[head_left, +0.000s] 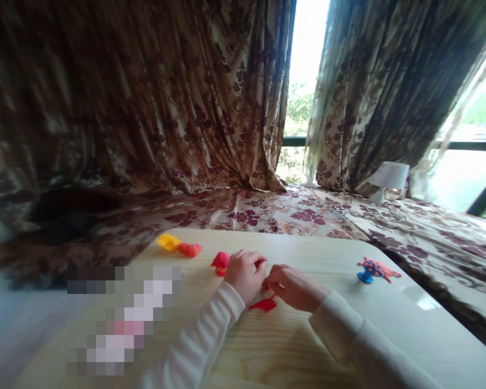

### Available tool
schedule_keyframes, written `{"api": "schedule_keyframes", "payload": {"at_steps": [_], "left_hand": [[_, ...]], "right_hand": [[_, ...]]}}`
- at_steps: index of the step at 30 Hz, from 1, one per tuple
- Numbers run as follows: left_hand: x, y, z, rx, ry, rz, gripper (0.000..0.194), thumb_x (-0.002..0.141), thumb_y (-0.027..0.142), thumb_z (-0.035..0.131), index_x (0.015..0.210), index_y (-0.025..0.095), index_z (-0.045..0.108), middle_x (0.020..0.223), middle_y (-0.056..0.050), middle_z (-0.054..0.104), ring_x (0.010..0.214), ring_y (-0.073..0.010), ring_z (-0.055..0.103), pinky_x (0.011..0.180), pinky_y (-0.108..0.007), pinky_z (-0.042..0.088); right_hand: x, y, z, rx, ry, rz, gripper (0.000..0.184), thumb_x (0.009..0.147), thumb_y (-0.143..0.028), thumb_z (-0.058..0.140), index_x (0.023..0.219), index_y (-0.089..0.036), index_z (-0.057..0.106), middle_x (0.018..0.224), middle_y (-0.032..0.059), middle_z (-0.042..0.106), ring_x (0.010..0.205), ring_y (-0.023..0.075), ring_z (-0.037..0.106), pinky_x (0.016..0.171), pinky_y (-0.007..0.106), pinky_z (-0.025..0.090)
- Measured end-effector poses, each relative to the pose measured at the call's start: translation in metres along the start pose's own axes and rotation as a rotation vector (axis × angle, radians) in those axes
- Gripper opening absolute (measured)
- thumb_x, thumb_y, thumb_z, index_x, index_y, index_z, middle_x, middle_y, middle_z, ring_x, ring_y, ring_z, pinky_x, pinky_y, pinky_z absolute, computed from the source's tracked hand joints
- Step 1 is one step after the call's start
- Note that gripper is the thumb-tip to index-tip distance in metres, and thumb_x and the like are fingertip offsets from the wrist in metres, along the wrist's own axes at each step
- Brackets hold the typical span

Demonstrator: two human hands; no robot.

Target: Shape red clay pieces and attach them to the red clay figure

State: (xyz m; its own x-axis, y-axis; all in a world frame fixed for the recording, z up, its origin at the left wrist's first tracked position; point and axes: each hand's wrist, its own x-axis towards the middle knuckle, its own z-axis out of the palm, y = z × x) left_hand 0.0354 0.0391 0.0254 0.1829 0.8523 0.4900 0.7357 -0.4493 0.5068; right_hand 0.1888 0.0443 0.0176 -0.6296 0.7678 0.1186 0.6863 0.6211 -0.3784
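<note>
Close together over the middle of the table, my left hand (245,274) and my right hand (295,287) have their fingers bent inward. The left thumb and fingers pinch together, and the right fingertips are pressed together as well. What lies between them is too small or hidden to make out. Just below the hands, a flat, irregular piece of red modelling clay (266,305) lies on the table. Beside my left hand sits a rounded red clay figure (221,262), partly covered by the hand.
A yellow lump (169,242) and a red lump (190,249) lie at the table's far left. To the right stands a blue and pink clay figure (373,269). Beyond the wooden table (308,356) are a white lamp (392,175) and patterned curtains (210,97). A blurred-out patch covers the left side.
</note>
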Motion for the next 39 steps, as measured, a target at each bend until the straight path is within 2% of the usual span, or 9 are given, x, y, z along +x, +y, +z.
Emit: {"api": "schedule_keyframes", "payload": {"at_steps": [8, 11, 14, 19, 23, 26, 34, 37, 39], "left_hand": [[-0.026, -0.012, -0.004, -0.026, -0.170, 0.090, 0.012, 0.076, 0.016, 0.054, 0.072, 0.018, 0.066, 0.072, -0.004, 0.066, 0.077, -0.0192, 0.057, 0.075, -0.033, 0.043], [-0.035, -0.013, -0.002, -0.007, -0.229, 0.081, 0.011, 0.067, 0.028, 0.066, 0.066, 0.018, 0.064, 0.069, -0.004, 0.062, 0.076, -0.0212, 0.056, 0.072, -0.035, 0.043], [-0.040, -0.014, 0.000, 0.005, -0.256, 0.079, 0.013, 0.063, 0.029, 0.069, 0.063, 0.018, 0.062, 0.072, -0.003, 0.060, 0.078, -0.0217, 0.054, 0.074, -0.036, 0.042], [-0.039, -0.017, 0.003, -0.044, -0.241, 0.052, 0.005, 0.071, 0.022, 0.062, 0.068, 0.019, 0.063, 0.073, -0.003, 0.061, 0.079, -0.0203, 0.055, 0.075, -0.035, 0.043], [-0.036, -0.018, 0.001, -0.123, -0.173, -0.004, 0.014, 0.073, 0.017, 0.057, 0.085, 0.017, 0.065, 0.081, -0.004, 0.066, 0.083, -0.0193, 0.057, 0.080, -0.034, 0.045], [-0.036, -0.019, -0.001, -0.185, -0.144, -0.051, 0.016, 0.076, 0.017, 0.053, 0.087, 0.017, 0.064, 0.084, -0.004, 0.067, 0.083, -0.0172, 0.059, 0.081, -0.031, 0.046], [-0.038, -0.017, -0.001, -0.113, -0.197, -0.035, 0.011, 0.068, 0.019, 0.060, 0.077, 0.019, 0.068, 0.082, -0.006, 0.064, 0.086, -0.0241, 0.057, 0.081, -0.040, 0.045], [-0.036, -0.012, -0.003, -0.153, -0.087, -0.112, 0.014, 0.069, 0.020, 0.059, 0.081, 0.016, 0.065, 0.075, -0.005, 0.062, 0.082, -0.0227, 0.058, 0.082, -0.040, 0.045], [-0.034, -0.008, -0.005, -0.319, -0.096, -0.220, 0.015, 0.074, 0.026, 0.056, 0.081, 0.015, 0.063, 0.071, -0.004, 0.061, 0.078, -0.0210, 0.059, 0.080, -0.040, 0.047]], "right_hand": [[-0.015, -0.006, -0.007, -0.013, -0.053, -0.036, 0.028, 0.067, -0.002, 0.053, 0.082, -0.019, 0.070, 0.083, 0.0039, 0.064, 0.079, 0.0136, 0.058, 0.073, 0.020, 0.041], [-0.016, -0.009, -0.004, -0.023, -0.032, -0.009, 0.019, 0.072, -0.006, 0.055, 0.078, -0.018, 0.068, 0.082, 0.0044, 0.063, 0.079, 0.0142, 0.057, 0.070, 0.020, 0.040], [-0.014, -0.011, 0.000, -0.042, -0.010, 0.016, 0.016, 0.076, -0.008, 0.052, 0.070, -0.016, 0.064, 0.078, 0.0046, 0.062, 0.072, 0.0138, 0.056, 0.064, 0.022, 0.038], [-0.015, -0.010, 0.001, -0.042, 0.036, 0.053, 0.017, 0.078, -0.008, 0.049, 0.069, -0.017, 0.061, 0.070, 0.0018, 0.060, 0.062, 0.0124, 0.052, 0.058, 0.023, 0.034], [-0.020, 0.000, -0.004, 0.159, 0.194, 0.115, 0.015, 0.080, -0.013, 0.050, 0.072, -0.018, 0.063, 0.068, 0.0003, 0.061, 0.060, 0.0115, 0.052, 0.058, 0.022, 0.037], [-0.021, 0.007, -0.005, 0.306, 0.286, 0.182, 0.012, 0.080, -0.019, 0.053, 0.076, -0.018, 0.064, 0.065, 0.0006, 0.062, 0.058, 0.0121, 0.053, 0.056, 0.023, 0.039], [-0.018, 0.005, -0.006, 0.580, 0.276, 0.215, 0.015, 0.080, -0.024, 0.055, 0.081, -0.015, 0.066, 0.069, 0.0024, 0.067, 0.063, 0.0123, 0.059, 0.056, 0.021, 0.046], [-0.019, 0.001, -0.006, 0.578, 0.269, 0.215, 0.014, 0.079, -0.023, 0.056, 0.079, -0.015, 0.067, 0.070, 0.0020, 0.067, 0.064, 0.0122, 0.059, 0.057, 0.021, 0.045], [-0.019, -0.001, -0.005, 0.571, 0.272, 0.192, 0.013, 0.080, -0.022, 0.055, 0.079, -0.016, 0.067, 0.072, 0.0020, 0.067, 0.066, 0.0124, 0.059, 0.059, 0.021, 0.046]]}}
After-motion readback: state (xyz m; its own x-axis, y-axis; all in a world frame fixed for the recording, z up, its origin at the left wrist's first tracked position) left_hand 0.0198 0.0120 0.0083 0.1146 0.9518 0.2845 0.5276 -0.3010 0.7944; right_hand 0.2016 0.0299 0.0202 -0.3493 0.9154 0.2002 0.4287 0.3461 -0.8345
